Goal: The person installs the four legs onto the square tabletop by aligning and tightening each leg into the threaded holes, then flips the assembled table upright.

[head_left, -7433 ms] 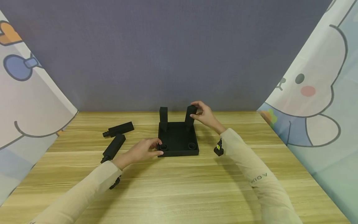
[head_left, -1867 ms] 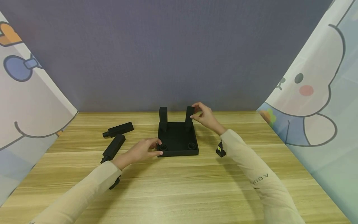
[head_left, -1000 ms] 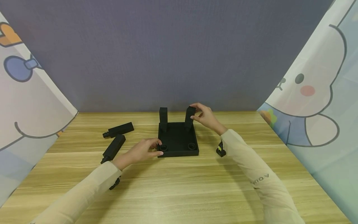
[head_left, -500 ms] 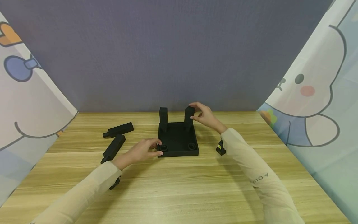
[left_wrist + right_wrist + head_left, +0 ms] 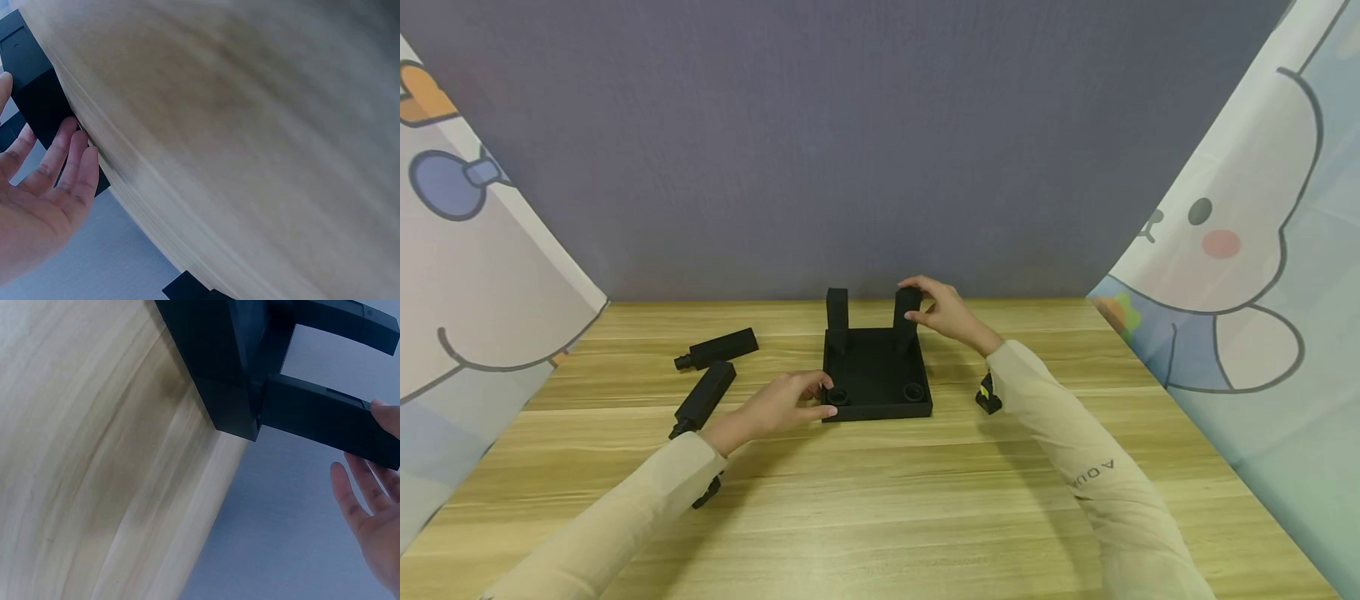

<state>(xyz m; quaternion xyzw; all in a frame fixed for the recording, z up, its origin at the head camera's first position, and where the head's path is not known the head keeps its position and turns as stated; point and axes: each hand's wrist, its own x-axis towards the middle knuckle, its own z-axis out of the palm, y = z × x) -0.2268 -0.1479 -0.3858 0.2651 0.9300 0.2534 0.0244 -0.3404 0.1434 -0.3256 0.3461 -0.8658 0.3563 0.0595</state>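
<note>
Black square base (image 5: 880,362) is lying flat near the back edge of the counter (image 5: 880,508), about midway between its left and right edges, with its raised rim and round front-left socket (image 5: 837,397) and front-right socket (image 5: 913,392) facing up. Your left hand (image 5: 782,402) is gripping its front-left corner, the thumb lying against the front wall and the fingers bending along the left side, probably so that the base is not sliding or turning. Your right hand (image 5: 949,312) is pinching the upper end of the back-right leg (image 5: 901,322) between thumb and fingers; that high hold is likely giving you control over its angle. The leg is standing on end at its corner, though you cannot tell from here whether it is sitting fully home. On its own, the back-left leg (image 5: 837,310) is standing upright, apparently because its socket is supporting it. Toward the counter's left edge, the rear loose leg (image 5: 724,348) and the front loose leg (image 5: 706,395) are lying on their sides, narrow ends pointing leftward, seemingly within easy reach of your left hand.
</note>
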